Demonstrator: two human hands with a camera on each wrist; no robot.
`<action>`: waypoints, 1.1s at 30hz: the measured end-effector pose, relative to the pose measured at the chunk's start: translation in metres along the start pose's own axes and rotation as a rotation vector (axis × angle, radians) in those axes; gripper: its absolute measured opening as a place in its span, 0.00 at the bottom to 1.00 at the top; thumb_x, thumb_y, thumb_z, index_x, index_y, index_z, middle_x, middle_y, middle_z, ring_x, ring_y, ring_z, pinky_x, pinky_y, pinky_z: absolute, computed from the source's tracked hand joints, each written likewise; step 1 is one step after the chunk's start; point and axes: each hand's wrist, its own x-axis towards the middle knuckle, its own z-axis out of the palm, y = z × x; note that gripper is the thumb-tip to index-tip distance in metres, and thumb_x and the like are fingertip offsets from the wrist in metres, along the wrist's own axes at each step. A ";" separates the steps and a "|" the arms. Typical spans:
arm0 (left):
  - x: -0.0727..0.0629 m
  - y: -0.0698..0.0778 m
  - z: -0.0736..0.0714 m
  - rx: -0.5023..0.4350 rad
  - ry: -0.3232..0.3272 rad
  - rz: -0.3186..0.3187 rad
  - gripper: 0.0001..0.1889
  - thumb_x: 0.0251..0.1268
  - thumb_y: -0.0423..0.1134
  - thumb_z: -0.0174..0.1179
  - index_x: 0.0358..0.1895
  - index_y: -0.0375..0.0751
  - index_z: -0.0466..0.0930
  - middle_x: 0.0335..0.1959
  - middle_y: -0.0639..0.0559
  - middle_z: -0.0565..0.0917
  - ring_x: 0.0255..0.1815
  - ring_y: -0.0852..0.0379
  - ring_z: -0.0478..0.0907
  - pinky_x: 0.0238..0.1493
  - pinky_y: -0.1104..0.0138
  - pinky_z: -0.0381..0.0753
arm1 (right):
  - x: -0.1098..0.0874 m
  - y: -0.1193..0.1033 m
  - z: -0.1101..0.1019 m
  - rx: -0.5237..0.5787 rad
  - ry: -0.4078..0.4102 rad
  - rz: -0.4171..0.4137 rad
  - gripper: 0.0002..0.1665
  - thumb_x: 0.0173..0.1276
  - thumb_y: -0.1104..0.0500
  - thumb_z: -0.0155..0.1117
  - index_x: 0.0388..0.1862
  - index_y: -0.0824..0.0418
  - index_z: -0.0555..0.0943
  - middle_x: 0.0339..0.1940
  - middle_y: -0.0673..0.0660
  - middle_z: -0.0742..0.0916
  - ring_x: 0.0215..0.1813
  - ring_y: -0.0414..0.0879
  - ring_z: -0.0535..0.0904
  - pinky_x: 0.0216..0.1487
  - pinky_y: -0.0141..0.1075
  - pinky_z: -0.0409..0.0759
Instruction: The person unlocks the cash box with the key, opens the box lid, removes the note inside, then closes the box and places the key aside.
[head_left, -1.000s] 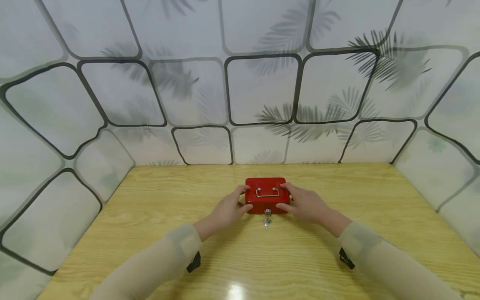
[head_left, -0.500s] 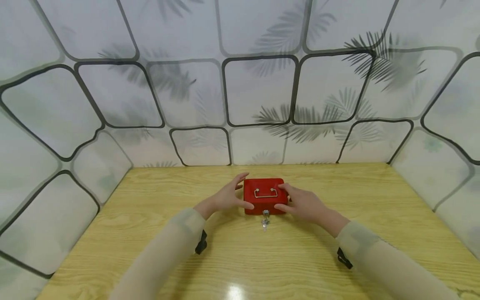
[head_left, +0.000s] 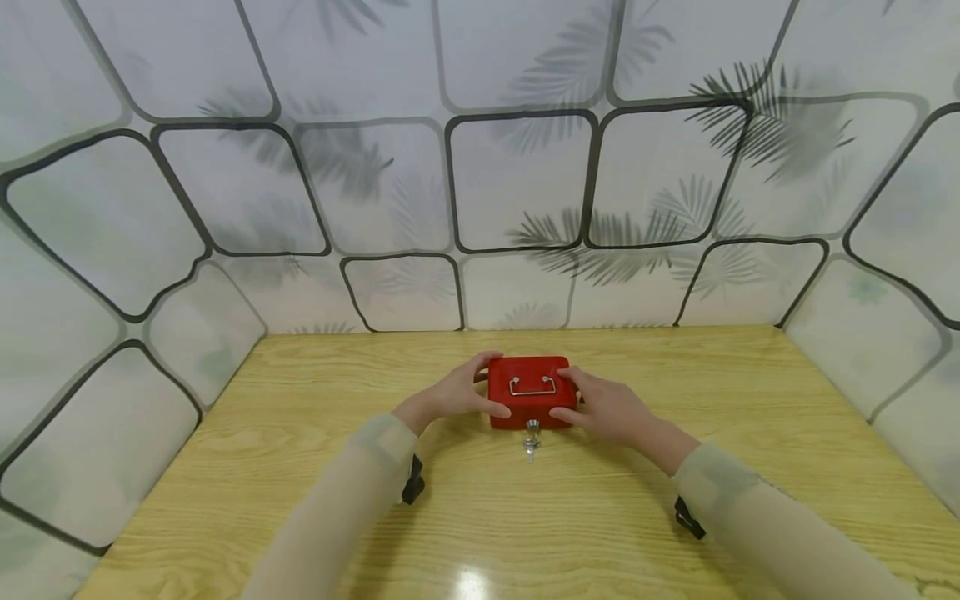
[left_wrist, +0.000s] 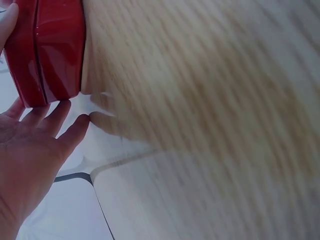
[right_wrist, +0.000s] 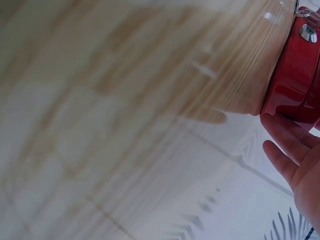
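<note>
The red rectangular metal box [head_left: 529,407] sits on the pale wood-grain tabletop [head_left: 562,517], a silver metal wire handle [head_left: 532,393] on its lid [head_left: 532,367]. The round silver metal lock [head_left: 532,425] is at the box's six o'clock, the small silver metal keys [head_left: 530,447] just before it. The left grip [head_left: 453,395] touches the box at nine o'clock, the right grip [head_left: 615,408] at three. Behind, at twelve, stands the white leaf-patterned wall [head_left: 521,183].

The box [head_left: 531,407] is plain glossy red, with a silvery handle [head_left: 532,393], lock [head_left: 462,55] and keys [head_left: 531,447]. Yellowish wood grain streaks the tabletop [head_left: 480,508], while the pale wall covering [head_left: 521,187] carries black and grey rounded outlines and grey palm fronds. Cream sleeves [head_left: 330,508] end in grey-green cuffs [head_left: 385,437] above black straps [head_left: 413,481].
</note>
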 end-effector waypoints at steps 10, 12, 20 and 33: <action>-0.002 0.003 0.000 0.011 -0.001 -0.006 0.49 0.54 0.39 0.73 0.76 0.41 0.51 0.73 0.46 0.61 0.73 0.42 0.56 0.70 0.50 0.58 | -0.001 -0.002 0.001 -0.012 0.010 0.002 0.40 0.67 0.37 0.61 0.66 0.62 0.66 0.48 0.60 0.85 0.38 0.48 0.82 0.40 0.45 0.82; -0.002 0.004 0.000 0.005 -0.001 -0.003 0.49 0.54 0.39 0.73 0.76 0.41 0.51 0.73 0.45 0.61 0.73 0.42 0.56 0.70 0.50 0.58 | -0.001 -0.002 0.001 -0.015 0.012 0.008 0.40 0.67 0.37 0.61 0.67 0.62 0.66 0.49 0.61 0.85 0.39 0.48 0.83 0.40 0.45 0.82; -0.003 0.005 0.001 0.016 0.001 -0.017 0.49 0.54 0.40 0.74 0.75 0.42 0.52 0.73 0.46 0.62 0.73 0.42 0.57 0.70 0.51 0.58 | -0.004 0.000 -0.002 -0.038 0.065 0.000 0.39 0.65 0.38 0.64 0.65 0.59 0.67 0.36 0.51 0.85 0.26 0.41 0.78 0.26 0.36 0.77; -0.004 0.004 0.001 0.019 0.003 -0.004 0.49 0.54 0.40 0.74 0.75 0.41 0.52 0.73 0.46 0.62 0.73 0.42 0.57 0.70 0.50 0.58 | -0.023 -0.036 0.012 0.060 0.261 -0.172 0.21 0.59 0.49 0.74 0.43 0.59 0.78 0.18 0.37 0.73 0.15 0.30 0.61 0.15 0.27 0.64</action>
